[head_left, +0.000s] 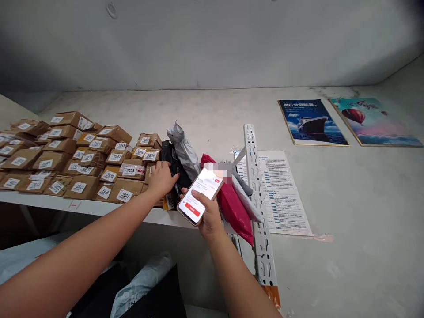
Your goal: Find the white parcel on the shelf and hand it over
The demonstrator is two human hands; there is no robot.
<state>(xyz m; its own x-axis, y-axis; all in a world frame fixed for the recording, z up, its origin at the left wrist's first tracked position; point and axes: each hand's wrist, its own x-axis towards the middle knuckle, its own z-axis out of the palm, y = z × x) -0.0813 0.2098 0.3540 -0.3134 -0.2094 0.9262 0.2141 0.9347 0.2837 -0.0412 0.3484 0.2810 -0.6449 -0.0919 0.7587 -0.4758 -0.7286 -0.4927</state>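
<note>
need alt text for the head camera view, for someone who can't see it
A person's right hand holds a phone with a lit screen while the left hand rests on a black bag on a shelf. Labelled, numbered cardboard boxes fill the shelf to the left; two posters hang on the wall.

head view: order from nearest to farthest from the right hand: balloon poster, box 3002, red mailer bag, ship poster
From the right hand:
1. red mailer bag, just to its right
2. box 3002, on the shelf to the left
3. ship poster, wall, upper right
4. balloon poster, far right
</note>
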